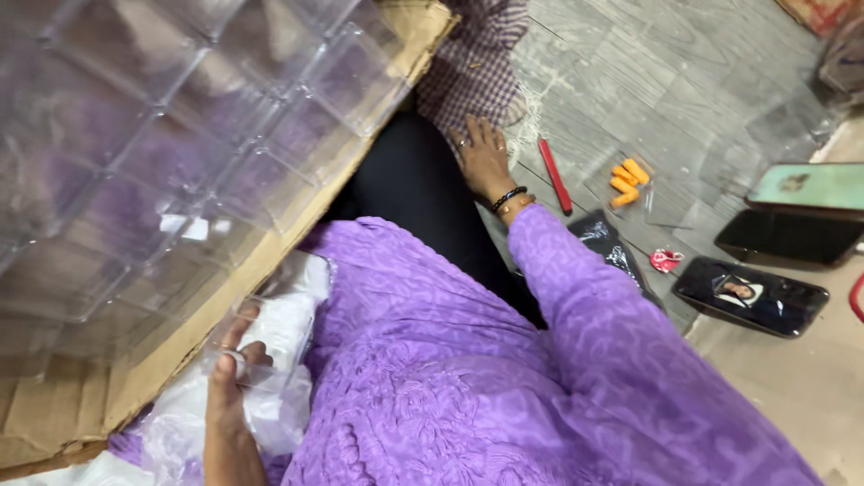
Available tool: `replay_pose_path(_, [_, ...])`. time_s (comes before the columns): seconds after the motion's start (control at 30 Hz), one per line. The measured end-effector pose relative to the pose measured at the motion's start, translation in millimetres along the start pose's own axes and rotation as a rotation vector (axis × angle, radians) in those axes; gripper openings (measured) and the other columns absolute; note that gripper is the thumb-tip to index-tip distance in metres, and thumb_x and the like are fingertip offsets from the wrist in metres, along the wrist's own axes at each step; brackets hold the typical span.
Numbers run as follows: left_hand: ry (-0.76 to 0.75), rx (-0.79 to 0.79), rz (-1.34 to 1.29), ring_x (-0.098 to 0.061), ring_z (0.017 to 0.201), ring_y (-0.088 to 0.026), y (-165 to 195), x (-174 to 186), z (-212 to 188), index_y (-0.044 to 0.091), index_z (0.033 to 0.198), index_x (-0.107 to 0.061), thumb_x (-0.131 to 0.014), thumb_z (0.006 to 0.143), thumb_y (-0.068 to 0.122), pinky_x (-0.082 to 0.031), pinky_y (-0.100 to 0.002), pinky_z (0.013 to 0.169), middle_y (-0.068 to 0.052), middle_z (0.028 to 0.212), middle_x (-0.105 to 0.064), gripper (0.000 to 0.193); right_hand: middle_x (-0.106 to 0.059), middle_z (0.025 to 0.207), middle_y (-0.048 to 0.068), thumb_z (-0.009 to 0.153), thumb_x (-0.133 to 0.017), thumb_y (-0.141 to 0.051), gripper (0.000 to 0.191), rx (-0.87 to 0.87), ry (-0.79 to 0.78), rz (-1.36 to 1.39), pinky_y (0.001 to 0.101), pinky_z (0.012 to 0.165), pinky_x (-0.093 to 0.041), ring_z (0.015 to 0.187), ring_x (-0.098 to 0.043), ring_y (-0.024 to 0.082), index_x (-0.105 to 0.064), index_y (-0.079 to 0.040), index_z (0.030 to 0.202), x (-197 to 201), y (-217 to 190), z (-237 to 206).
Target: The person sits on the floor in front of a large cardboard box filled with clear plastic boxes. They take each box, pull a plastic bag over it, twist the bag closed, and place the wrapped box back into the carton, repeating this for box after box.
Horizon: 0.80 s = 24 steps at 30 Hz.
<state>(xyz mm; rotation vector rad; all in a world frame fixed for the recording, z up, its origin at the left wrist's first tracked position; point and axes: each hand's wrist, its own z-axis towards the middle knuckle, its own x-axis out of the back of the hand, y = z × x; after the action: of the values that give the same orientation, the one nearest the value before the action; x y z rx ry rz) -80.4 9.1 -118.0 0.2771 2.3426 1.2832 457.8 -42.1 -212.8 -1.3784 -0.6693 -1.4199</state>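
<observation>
My left hand (229, 387) is at the lower left, fingers curled around a small clear plastic box (270, 346) held over white plastic wrapping (288, 414). My right hand (481, 155) lies flat with fingers apart on the grey floor, at the edge of a checked cloth (472, 63); it holds nothing. It wears dark and gold bangles at the wrist, and a purple embroidered sleeve (576, 297) covers the arm. A large cardboard carton (225, 288) packed with several clear plastic boxes (171, 135) fills the upper left, right beside my left hand.
On the floor to the right of my right hand lie a red pen-like stick (555, 175), several orange pieces on a clear sheet (625, 183), a black packet (607, 245), a small red item (666, 260) and three phones (750, 295).
</observation>
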Motion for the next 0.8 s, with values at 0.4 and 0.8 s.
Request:
replay_pose_path(0.4, [-0.431, -0.047, -0.412, -0.04, 0.057, -0.006, -9, -58, 32, 0.001, 0.156, -0.034, -0.081, 0.082, 0.06, -0.031, -0.024, 0.048, 0.006, 0.071, -0.039, 0.106, -0.067, 0.115, 0.02, 0.103, -0.064, -0.024, 0.03, -0.114, 0.117, 0.238, 0.0429, 0.088, -0.052, 0.104, -0.066, 0.033, -0.069, 0.0, 0.121, 61, -18, 19])
replay_pose_path(0.8, [-0.209, -0.263, 0.263, -0.057, 0.097, 0.001, 11, -132, 43, 0.006, 0.136, -0.063, -0.068, 0.097, 0.041, -0.046, -0.02, 0.083, 0.015, 0.113, -0.066, 0.053, -0.075, 0.098, 0.021, 0.115, -0.056, -0.014, 0.033, -0.252, -0.386, 1.327, 0.0368, 0.066, -0.06, 0.079, -0.076, 0.027, -0.062, 0.013, 0.132, 101, -69, -48])
